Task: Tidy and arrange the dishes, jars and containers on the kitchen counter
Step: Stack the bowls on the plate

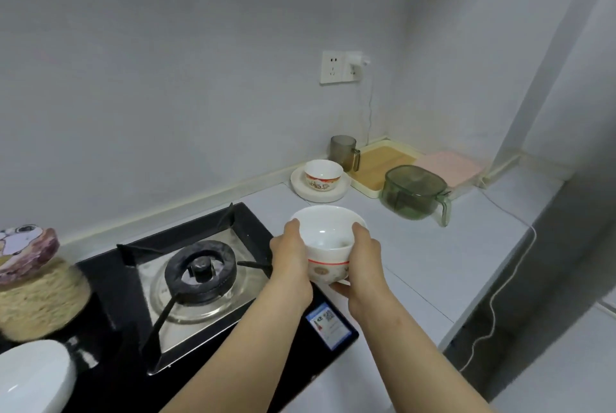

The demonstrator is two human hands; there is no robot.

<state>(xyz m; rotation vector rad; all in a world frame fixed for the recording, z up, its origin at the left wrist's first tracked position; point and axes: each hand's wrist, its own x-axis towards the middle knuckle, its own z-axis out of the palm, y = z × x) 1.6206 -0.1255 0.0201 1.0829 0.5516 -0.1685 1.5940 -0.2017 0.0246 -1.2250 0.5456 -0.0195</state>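
Note:
A white bowl [328, 239] with a red band and a pattern on its side hangs above the counter's near part, just right of the stove. My left hand [289, 254] grips its left side and my right hand [361, 257] grips its right side and underside. Farther back, a matching bowl [323, 174] stands on a round white plate [301, 184] by the wall. A smoky grey mug [345, 152] stands behind it. A green see-through container [413, 191] with a handle sits to the right.
A black gas stove [200, 272] fills the left. A jar with a patterned lid [31, 282] and a white dish [33, 376] sit at far left. A cream tray with a wooden board [383, 162] and a pink cloth [450, 166] lie in the corner. A white cable [500, 289] trails over the counter's right edge.

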